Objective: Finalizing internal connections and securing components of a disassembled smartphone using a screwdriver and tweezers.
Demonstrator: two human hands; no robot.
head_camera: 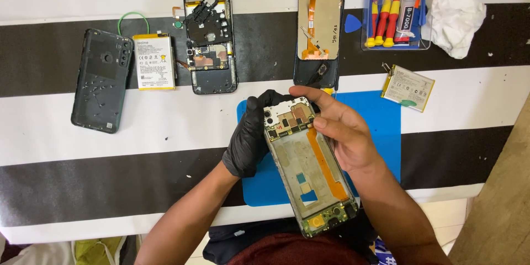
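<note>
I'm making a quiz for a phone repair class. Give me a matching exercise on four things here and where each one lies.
Things:
1. opened phone
2. dark back cover
3. crumpled white cloth
4. screwdrivers

Places:
A. far left of the table
B. in the clear tray
C. held in the gloved left hand, with the bare right hand on it
D. right of the clear tray

Pairs: 1-C, 2-A, 3-D, 4-B

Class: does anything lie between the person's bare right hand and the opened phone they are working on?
Nothing visible: the bare right hand already touches the opened phone frame with its orange flex cable, which the black-gloved left hand grips.
</note>
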